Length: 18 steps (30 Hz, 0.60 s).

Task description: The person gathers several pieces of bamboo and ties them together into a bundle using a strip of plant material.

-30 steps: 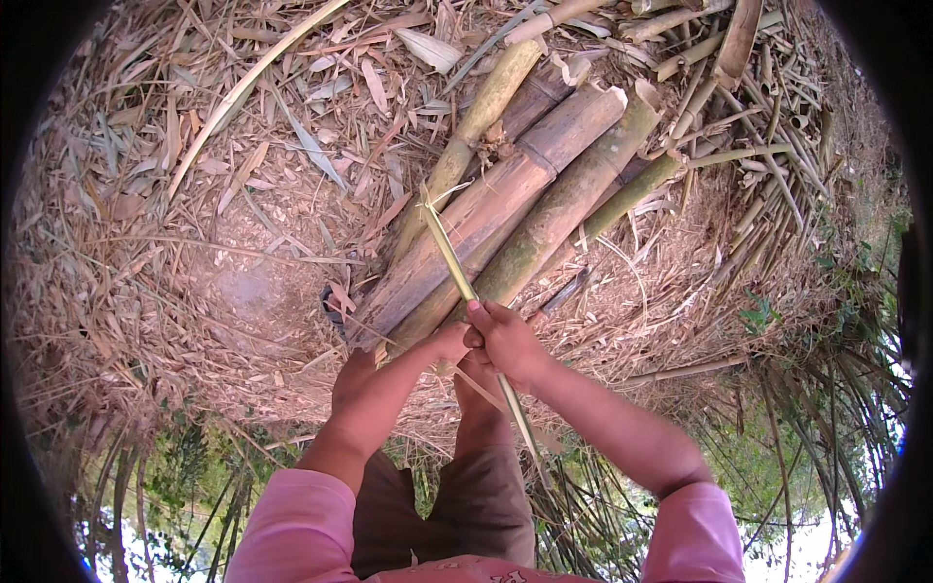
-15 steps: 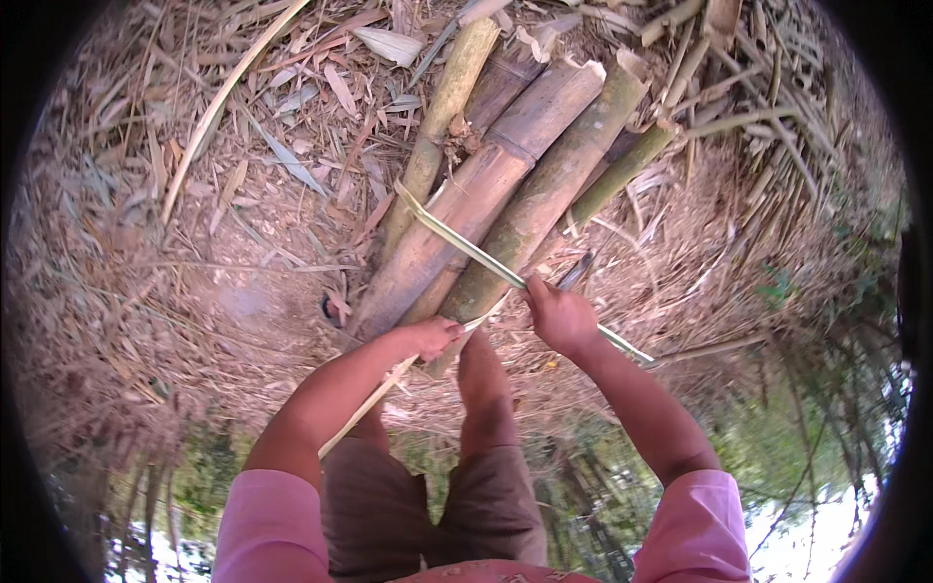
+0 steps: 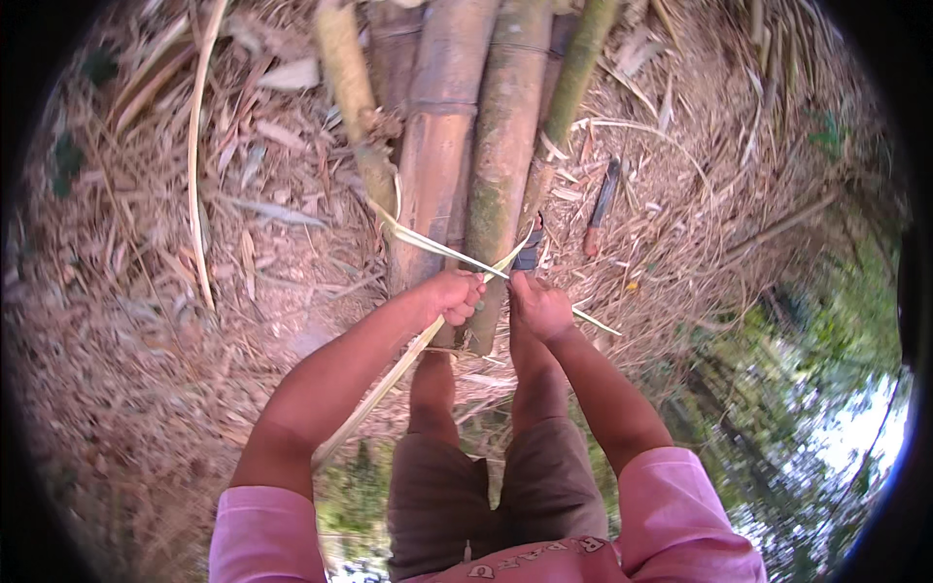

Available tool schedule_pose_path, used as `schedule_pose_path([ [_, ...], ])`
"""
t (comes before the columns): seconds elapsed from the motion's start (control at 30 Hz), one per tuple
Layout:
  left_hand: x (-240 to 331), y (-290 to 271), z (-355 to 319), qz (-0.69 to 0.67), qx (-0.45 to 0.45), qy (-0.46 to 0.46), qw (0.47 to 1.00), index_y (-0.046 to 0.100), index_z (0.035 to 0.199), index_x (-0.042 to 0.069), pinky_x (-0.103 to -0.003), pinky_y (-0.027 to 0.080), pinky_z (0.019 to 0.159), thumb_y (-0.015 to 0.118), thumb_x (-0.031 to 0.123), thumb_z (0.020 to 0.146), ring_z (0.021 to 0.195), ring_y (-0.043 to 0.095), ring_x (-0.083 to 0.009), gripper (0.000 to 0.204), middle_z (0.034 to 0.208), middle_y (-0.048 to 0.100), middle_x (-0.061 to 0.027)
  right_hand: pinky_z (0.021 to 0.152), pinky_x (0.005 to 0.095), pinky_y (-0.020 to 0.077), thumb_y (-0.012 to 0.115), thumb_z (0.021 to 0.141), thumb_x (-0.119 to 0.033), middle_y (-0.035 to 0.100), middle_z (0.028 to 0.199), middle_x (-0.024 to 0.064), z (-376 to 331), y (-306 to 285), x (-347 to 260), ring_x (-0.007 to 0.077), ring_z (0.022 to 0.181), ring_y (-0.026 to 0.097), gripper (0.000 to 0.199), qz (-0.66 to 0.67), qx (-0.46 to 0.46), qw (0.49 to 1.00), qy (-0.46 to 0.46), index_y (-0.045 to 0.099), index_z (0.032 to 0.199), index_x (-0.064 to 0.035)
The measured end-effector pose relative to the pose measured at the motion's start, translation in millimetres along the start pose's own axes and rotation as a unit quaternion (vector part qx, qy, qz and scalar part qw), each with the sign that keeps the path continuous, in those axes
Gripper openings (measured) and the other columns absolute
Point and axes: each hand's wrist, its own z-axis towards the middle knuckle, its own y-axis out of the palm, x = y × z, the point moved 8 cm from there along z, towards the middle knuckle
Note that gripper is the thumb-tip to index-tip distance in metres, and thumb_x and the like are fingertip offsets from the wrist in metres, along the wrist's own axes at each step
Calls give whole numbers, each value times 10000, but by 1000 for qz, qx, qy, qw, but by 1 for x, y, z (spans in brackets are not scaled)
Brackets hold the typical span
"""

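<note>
A bundle of thick bamboo poles (image 3: pixel 501 146) lies lengthwise in front of me. Around its near part runs a pale split bamboo strip (image 3: pixel 420 240), whose two ends cross on top. My left hand (image 3: pixel 457 295) is closed around one end, and its long tail (image 3: pixel 384 389) trails back under my left forearm. Just to the right, my right hand (image 3: pixel 541 307) pinches the other end, with a short tip sticking out past it. Both hands sit close together over the near ends of the poles. The underside of the loop is hidden by the bamboo.
To the right of the bundle lies a knife (image 3: pixel 604 199) with a dark blade and reddish-brown handle. My sandalled foot (image 3: pixel 526 255) is against the poles' right side. Dry leaves and shavings cover the ground. Another long strip (image 3: pixel 197 165) lies at left; foliage (image 3: pixel 777 389) shows at lower right.
My view has turned, so the poles now point nearly straight away from me. My hands have drawn closer together, and the strip's ends now cross between them. The knife shows more fully.
</note>
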Motion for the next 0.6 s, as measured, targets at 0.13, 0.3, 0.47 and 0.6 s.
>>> schedule_pose_path([
  [0.13,8,4,-2,43,28,-48,998,492,905,113,-248,143,342,411,154,1021,386,235,-44,148,564,329,74,544,451,540,538,894,-84,622,780,127,-9,20,-7,328,680,669,76,46,37,995,80,463,898,-93],
  [0.3,19,9,-4,50,82,-125,987,484,886,116,-253,143,352,426,149,1011,391,226,-46,141,560,326,67,528,455,545,515,911,-94,626,757,158,-19,51,-16,338,631,667,73,110,34,974,196,450,911,-60],
  [0.47,36,25,-6,62,140,-154,976,449,758,98,-273,144,345,409,110,973,379,217,-72,219,554,298,22,545,465,551,490,917,-103,627,769,160,-16,48,-27,357,617,665,88,129,8,950,286,435,961,-51],
  [0.6,45,22,-7,112,144,-191,965,466,862,82,-260,159,346,403,129,1003,382,222,-64,162,560,299,47,616,497,533,507,909,-117,640,847,207,-7,41,-38,395,738,672,148,238,-25,892,383,431,998,-27],
])
